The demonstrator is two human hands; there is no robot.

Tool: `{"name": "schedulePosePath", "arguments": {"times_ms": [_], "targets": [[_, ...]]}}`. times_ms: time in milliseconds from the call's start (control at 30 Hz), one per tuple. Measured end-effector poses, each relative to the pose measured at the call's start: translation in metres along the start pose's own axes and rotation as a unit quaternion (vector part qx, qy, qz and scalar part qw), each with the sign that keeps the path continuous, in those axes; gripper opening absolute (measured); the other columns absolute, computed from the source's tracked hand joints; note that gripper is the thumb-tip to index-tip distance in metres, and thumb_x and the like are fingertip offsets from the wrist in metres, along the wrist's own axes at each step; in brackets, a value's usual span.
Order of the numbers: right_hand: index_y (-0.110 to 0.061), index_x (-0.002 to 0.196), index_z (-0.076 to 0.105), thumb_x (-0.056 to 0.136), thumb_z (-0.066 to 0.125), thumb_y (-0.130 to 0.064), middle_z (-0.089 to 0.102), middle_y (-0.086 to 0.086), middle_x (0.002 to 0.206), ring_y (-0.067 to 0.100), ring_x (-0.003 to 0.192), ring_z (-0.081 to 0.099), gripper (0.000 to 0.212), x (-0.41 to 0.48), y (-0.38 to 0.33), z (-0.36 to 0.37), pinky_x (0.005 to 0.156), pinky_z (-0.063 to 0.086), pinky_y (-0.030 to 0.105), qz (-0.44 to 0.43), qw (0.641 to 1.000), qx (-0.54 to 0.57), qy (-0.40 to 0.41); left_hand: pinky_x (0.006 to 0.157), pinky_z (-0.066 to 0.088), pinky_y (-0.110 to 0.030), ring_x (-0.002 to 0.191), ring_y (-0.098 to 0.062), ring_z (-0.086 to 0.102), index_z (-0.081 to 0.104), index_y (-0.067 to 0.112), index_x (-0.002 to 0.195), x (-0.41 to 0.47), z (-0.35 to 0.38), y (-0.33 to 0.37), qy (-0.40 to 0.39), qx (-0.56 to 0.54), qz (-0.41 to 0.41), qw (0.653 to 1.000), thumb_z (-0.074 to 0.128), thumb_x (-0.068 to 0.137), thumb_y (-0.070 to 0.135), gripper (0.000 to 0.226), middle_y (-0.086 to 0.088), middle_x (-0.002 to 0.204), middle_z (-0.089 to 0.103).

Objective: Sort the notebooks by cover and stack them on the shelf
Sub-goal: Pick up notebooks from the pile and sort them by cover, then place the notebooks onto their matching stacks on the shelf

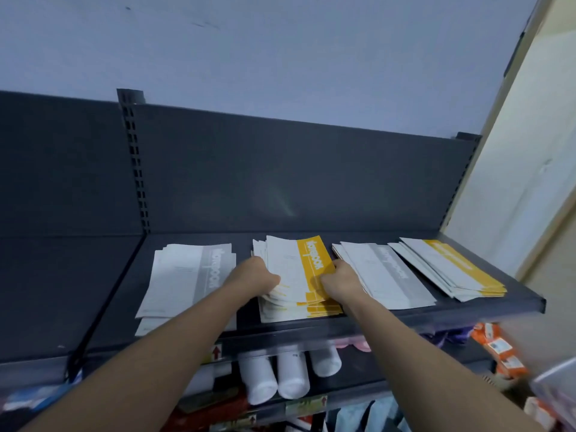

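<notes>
Stack of flat, fanned yellow-banded notebooks point(299, 269) gripped at its sides by left hand point(255, 274), right hand point(338, 280)

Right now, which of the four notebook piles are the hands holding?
The second pile from the left, yellow-banded: left hand and right hand grip its sides. The other yellow pile sits far right, untouched.

Dim, bluish light (flat, with soft shadows). A faint glare streak marks the back panel point(282, 201) near centre. Motion blur smears 4 o'clock; straight edges bow.
</notes>
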State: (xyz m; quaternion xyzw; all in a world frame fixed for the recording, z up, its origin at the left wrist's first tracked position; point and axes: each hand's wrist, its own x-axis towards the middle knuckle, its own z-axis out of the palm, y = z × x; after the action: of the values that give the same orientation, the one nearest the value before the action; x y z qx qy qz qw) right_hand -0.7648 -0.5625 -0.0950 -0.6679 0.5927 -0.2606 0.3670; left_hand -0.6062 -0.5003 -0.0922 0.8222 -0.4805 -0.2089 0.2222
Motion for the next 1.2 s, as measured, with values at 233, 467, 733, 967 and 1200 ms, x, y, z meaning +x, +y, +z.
{"name": "schedulePosePath", "arguments": {"times_ms": [233, 467, 733, 967, 1200], "targets": [[-0.01, 0.088, 0.056, 0.079, 0.055, -0.017, 0.06, 0.009, 0.102, 0.027, 0.093, 0.059, 0.012, 0.003, 0.002, -0.001, 0.07, 0.045, 0.027, 0.026, 0.987, -0.158, -0.015, 0.083, 0.046, -0.029, 0.106, -0.021, 0.058, 0.056, 0.013, 0.114, -0.002, 0.004, -0.002, -0.039, 0.129, -0.001, 0.991, 0.052, 0.089, 0.044, 0.04, -0.002, 0.117, 0.06], [-0.009, 0.13, 0.046, 0.089, 0.051, -0.031, 0.043, 0.014, 0.136, 0.032, 0.128, 0.041, 0.047, 0.001, -0.007, -0.002, 0.1, 0.039, 0.038, -0.05, 0.959, -0.279, 0.009, 0.077, 0.043, -0.029, 0.105, -0.022, 0.058, 0.059, 0.015, 0.108, -0.012, -0.004, -0.002, 0.029, 0.172, 0.023, 0.984, 0.05, 0.09, 0.047, 0.038, -0.001, 0.113, 0.061], [-0.012, 0.133, 0.046, 0.088, 0.05, -0.017, 0.046, 0.01, 0.133, 0.029, 0.124, 0.042, 0.046, -0.025, -0.051, 0.028, 0.097, 0.04, 0.036, -0.267, 0.919, -0.29, -0.001, 0.089, 0.041, -0.036, 0.113, -0.027, 0.049, 0.059, 0.01, 0.111, -0.053, -0.059, -0.036, 0.193, 0.29, 0.036, 0.937, 0.047, 0.096, 0.031, 0.029, -0.008, 0.118, 0.053], [-0.015, 0.137, 0.042, 0.091, 0.049, -0.025, 0.045, 0.008, 0.135, 0.028, 0.124, 0.041, 0.048, -0.077, -0.111, 0.095, 0.099, 0.036, 0.038, -0.423, 0.843, -0.328, -0.053, 0.092, 0.04, -0.036, 0.113, -0.027, 0.051, 0.059, 0.008, 0.108, -0.112, -0.108, -0.106, 0.235, 0.337, -0.039, 0.911, 0.051, 0.091, 0.022, 0.024, -0.008, 0.118, 0.055], [-0.016, 0.134, 0.046, 0.09, 0.054, -0.03, 0.048, 0.008, 0.133, 0.028, 0.123, 0.042, 0.046, -0.14, -0.173, 0.178, 0.098, 0.036, 0.038, -0.51, 0.798, -0.309, -0.092, 0.089, 0.042, -0.036, 0.115, -0.029, 0.053, 0.057, 0.009, 0.112, -0.168, -0.166, -0.191, 0.266, 0.338, -0.132, 0.893, 0.053, 0.091, 0.026, 0.027, -0.009, 0.119, 0.056]]}}
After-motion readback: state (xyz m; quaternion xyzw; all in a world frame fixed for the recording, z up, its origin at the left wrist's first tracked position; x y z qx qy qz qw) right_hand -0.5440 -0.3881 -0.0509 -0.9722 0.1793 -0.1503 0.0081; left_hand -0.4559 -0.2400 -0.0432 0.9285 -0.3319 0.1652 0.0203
